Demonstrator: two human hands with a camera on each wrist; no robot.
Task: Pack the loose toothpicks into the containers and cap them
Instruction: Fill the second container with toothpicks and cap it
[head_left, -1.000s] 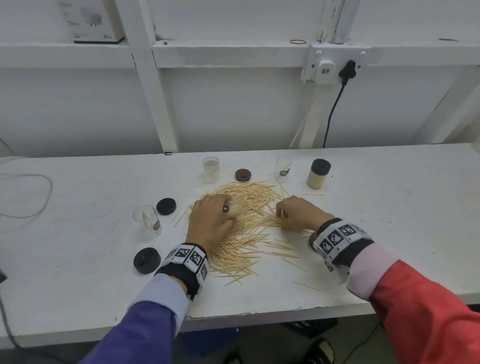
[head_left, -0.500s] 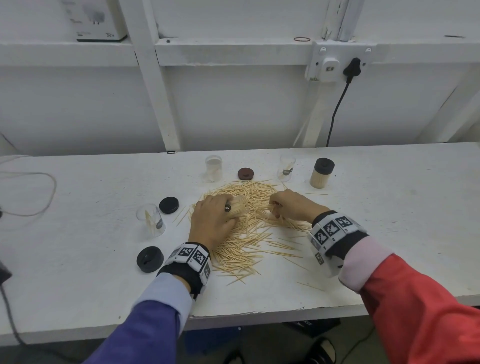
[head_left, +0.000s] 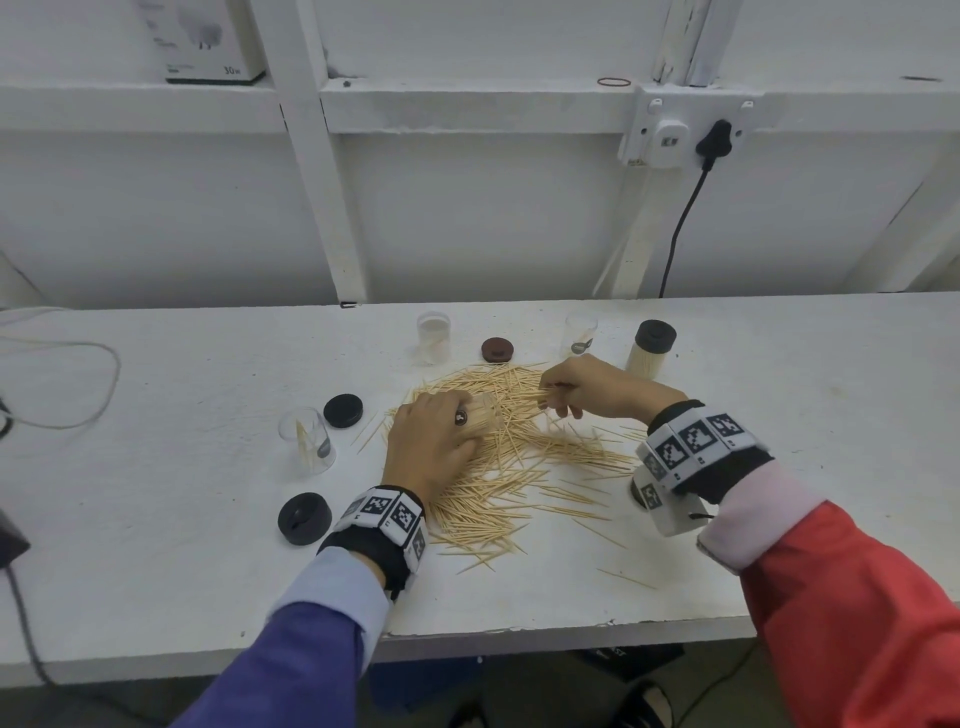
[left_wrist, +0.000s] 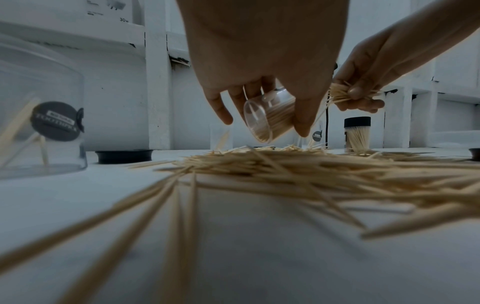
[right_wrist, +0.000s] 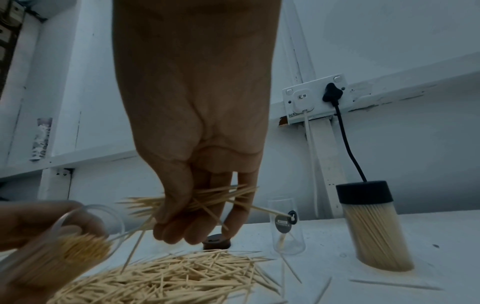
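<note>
Toothpicks (head_left: 519, 467) heaped on table (head_left: 156, 519); I see left hand (head_left: 431, 441) gripping tilted clear container (left_wrist: 267, 119), right hand (head_left: 587, 387) pinching bundle (right_wrist: 197, 202) beside its mouth.

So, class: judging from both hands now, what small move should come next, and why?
Probably feed the bunch of toothpicks pinched in the right hand into the tilted container held by the left hand: its open mouth faces that bunch and it looks only part full.

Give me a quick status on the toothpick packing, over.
Left hand grips tilted, part-filled clear container. Right hand pinches toothpick bundle near its mouth. Big loose pile remains; one container capped. Nothing blocking.
</note>
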